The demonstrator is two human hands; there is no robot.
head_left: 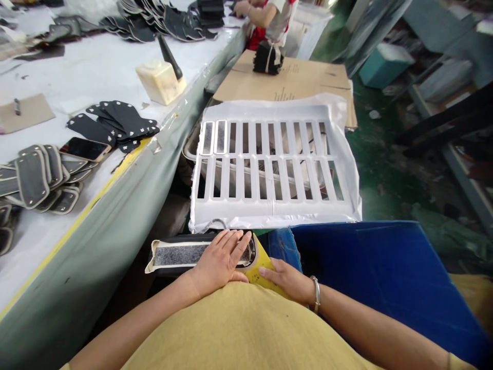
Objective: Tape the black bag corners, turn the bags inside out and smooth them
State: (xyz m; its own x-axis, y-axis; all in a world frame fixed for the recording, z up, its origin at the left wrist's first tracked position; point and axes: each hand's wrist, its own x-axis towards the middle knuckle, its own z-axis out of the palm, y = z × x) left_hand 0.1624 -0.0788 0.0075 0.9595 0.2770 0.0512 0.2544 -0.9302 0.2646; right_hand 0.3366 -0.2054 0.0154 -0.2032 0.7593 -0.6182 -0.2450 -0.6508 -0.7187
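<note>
My left hand (222, 258) lies flat, fingers stretched, on the right part of a grey felt-like strip with a cream border (179, 254). Its left end flares out in loose cream corners. Beneath the strip is a long black support (173, 239), mostly hidden. To the right, my right hand (287, 277) holds the edge of a yellow piece (263, 262), thumb on top and the other fingers largely hidden. Just beyond my hands is a white sheet with two rows of rectangular slots (239, 208). Grey pieces with white borders (221, 137) fill two slots at its upper left.
A long table (103, 77) on the left bears black shaped pieces (123, 121), grey edged pieces (34, 174), a phone (85, 148) and a cream container with a brush (157, 82). A blue box (370, 267) stands right; cardboard (308, 79) and another person (265, 20) are beyond.
</note>
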